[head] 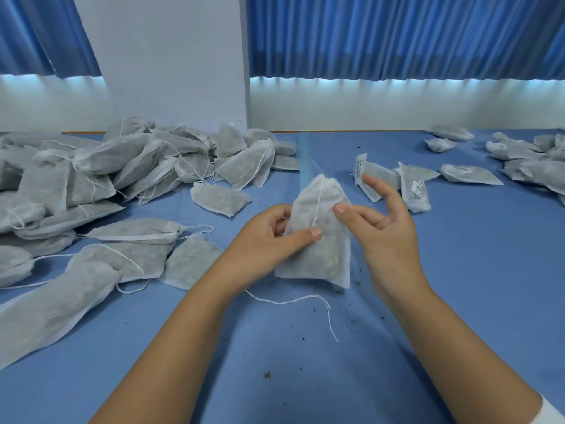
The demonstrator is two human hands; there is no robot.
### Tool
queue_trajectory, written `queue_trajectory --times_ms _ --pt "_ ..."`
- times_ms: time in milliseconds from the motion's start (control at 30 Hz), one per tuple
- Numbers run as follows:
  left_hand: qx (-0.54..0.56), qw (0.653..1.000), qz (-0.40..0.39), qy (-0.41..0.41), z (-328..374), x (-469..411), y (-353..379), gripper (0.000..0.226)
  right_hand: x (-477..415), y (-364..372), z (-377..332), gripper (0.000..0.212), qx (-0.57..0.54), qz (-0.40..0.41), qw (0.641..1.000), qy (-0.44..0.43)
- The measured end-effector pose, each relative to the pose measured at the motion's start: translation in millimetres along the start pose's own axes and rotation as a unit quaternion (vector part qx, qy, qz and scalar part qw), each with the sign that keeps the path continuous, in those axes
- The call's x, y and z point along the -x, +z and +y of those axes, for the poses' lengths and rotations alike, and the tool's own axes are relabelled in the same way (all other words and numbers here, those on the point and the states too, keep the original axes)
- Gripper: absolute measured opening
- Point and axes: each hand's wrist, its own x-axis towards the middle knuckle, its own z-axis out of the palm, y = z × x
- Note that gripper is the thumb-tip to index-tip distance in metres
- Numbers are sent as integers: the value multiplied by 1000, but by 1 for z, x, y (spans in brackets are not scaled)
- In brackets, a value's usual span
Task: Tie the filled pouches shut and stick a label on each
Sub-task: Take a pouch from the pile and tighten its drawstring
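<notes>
Since the pouch (321,261) looks light and limp, take its neck. Left hand (266,237) pinches it; right hand (388,231), loose, touches it.

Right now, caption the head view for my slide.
Left hand grips a cinched pouch upright, right hand touching it; unlabelled pile left, labelled pouches right.
</notes>
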Motion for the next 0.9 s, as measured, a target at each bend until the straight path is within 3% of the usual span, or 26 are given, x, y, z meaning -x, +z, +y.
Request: queue_trajectory --times_ms 100,300,400,500,633,767,900 --pt "14 1000 -3 -17 -1 0 0 29 -1 0 1 43 -10 -2 1000 11" --pt "45 994 81 -51 -2 -4 -6 37 -2 -1 -3 8 53 65 996 -17" --pt "31 991 120 -56 -2 -6 -10 26 -1 -1 -9 12 84 39 995 -22" --pt "14 989 135 -52 -1 -6 -11 19 3 1 -14 22 105 -54 992 -33" --pt "-24 991 127 -39 2 -3 -7 38 9 4 -18 21 59 -146 987 -15" --pt "-60 993 103 -25 5 0 -5 31 8 6 -19 12 34 -163 986 13" --pt "-85 993 74 -18 7 3 -3 23 6 4 -16 16 32 -117 992 20"
